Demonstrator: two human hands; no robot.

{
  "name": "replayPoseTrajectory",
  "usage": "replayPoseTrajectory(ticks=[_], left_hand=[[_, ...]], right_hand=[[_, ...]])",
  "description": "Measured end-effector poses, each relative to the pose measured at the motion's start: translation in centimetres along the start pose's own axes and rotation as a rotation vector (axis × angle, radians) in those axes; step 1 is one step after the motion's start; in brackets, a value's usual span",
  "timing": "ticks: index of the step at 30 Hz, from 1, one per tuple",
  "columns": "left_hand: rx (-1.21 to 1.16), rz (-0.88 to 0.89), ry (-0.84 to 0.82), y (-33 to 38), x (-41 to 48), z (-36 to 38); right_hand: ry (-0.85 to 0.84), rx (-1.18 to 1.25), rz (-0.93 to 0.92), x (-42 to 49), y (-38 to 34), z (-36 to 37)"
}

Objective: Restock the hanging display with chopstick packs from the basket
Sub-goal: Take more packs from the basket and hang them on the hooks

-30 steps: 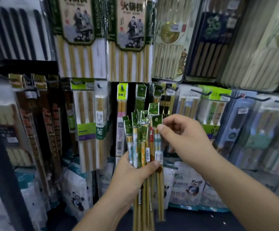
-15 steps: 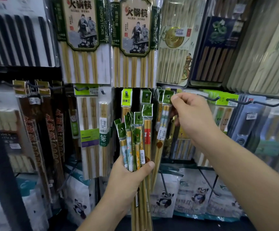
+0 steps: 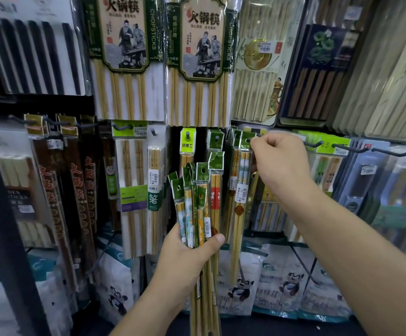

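Pack (image 3: 242, 170) now up at hook tip (image 3: 259, 135)

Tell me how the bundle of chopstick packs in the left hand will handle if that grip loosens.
The bundle is probably stiff lengthwise, since the sticks run straight below the left hand. The glossy wrappers look slippery, so single packs could slide out. Fanned apart at the top, it would likely splay further.
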State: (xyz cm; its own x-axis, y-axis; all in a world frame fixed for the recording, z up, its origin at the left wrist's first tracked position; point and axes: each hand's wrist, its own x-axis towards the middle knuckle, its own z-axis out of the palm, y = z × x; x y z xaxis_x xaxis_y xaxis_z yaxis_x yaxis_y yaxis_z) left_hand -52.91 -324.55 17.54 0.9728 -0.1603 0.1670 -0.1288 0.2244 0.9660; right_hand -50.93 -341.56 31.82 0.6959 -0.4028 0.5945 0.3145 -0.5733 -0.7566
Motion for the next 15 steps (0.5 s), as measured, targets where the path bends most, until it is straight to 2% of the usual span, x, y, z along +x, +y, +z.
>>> replayPoseTrajectory(ticks=[10, 15], left_hand=[[-0.004, 0.028, -0.001, -0.1, 0.0, -0.1], [0.007, 0.040, -0.002, 0.0, -0.1, -0.2]], right_hand=[[0.062, 0.078, 0.061, -0.3, 0.9, 1.0], [0.053, 0.011, 0.053, -0.3, 1.9, 1.4]])
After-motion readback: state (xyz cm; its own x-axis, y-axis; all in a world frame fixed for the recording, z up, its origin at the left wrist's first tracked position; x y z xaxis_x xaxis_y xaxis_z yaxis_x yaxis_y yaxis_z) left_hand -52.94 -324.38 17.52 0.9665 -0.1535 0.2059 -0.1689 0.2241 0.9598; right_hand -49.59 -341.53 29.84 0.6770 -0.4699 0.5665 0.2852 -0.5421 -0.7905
